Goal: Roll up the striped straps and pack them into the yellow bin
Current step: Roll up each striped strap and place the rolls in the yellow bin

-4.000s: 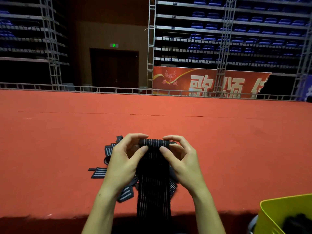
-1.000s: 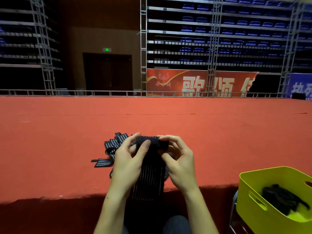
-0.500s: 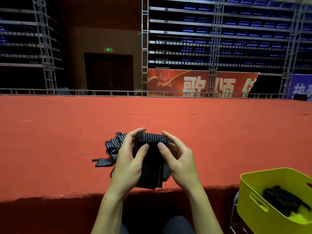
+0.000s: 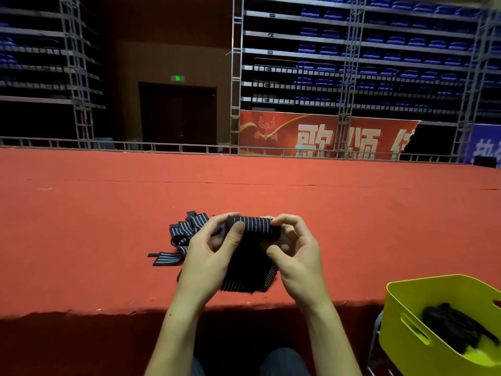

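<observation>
At six o'clock on the red stage, left hand (image 4: 208,263) and right hand (image 4: 294,256) pinch the half-rolled strap (image 4: 250,229) (tail dangling). Rolling looks underway; next, finish winding, then carry toward the yellow bin (image 4: 406,346) at four o'clock.

Red carpeted stage platform (image 4: 352,226) observed, front edge near the camera, surface wide and flat, faint seam running across the far part. Loose pile of striped straps (image 4: 187,234) found lying directly on the carpet near the front edge, left of centre; one flat strap end (image 4: 166,258) extended leftward, resting on the carpet.
</observation>
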Demonstrator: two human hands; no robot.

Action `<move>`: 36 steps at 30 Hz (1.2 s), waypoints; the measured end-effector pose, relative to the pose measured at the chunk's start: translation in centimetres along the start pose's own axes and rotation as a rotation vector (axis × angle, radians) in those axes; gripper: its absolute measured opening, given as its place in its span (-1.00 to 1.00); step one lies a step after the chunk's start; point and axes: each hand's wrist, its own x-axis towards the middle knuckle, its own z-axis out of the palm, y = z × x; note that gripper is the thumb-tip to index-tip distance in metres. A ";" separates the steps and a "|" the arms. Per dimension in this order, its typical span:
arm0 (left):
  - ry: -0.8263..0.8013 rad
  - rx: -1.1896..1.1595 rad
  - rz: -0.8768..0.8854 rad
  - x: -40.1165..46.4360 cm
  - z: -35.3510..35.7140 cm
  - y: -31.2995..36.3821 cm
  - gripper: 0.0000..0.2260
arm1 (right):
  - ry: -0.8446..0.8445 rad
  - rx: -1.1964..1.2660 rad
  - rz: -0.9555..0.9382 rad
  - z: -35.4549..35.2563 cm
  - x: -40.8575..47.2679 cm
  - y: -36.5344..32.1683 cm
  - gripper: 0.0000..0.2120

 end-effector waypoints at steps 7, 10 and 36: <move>0.003 -0.036 0.026 -0.1 -0.2 -0.5 -0.85 | -0.017 0.025 0.025 0.2 -0.4 -0.2 -0.59; -0.010 -0.011 0.043 -0.1 -0.4 -0.7 -0.78 | -0.008 0.031 0.056 0.1 -0.4 -0.3 -0.63; 0.021 -0.043 0.015 -0.2 -0.5 -0.9 -0.79 | -0.033 0.028 0.062 0.0 -1.1 -0.8 -0.52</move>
